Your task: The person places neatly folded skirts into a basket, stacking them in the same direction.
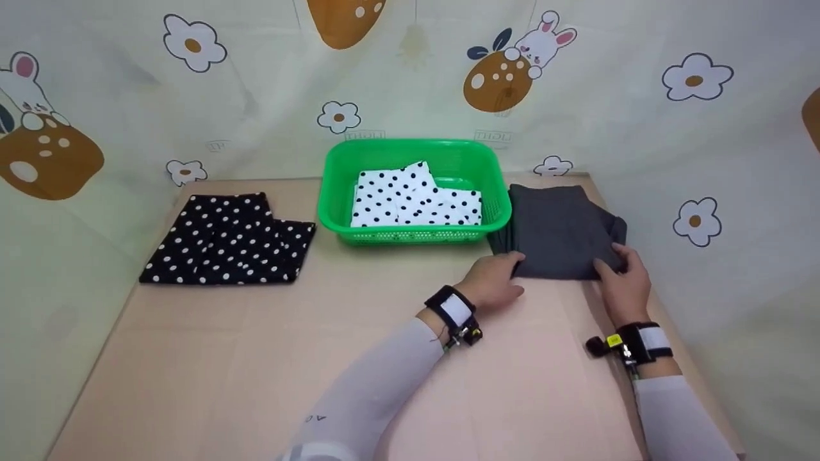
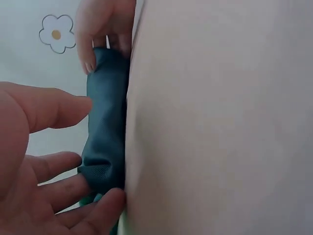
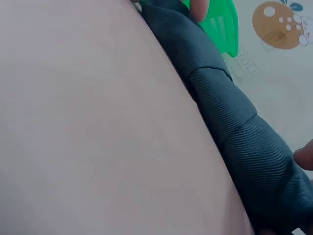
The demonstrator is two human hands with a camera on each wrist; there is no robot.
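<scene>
Pinched at its near right corner by the right hand (image 1: 626,291), the folded gray cloth (image 1: 557,234) lies beside the green basket (image 1: 413,232); the left hand (image 1: 492,280), fingers spread, touches its left end. Even support should keep the folds neat.

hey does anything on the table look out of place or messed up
Nothing looks spilled or damaged. The one untidy spot is the gray cloth: a flap juts out at its right side, so the folded outline looks uneven.
</scene>
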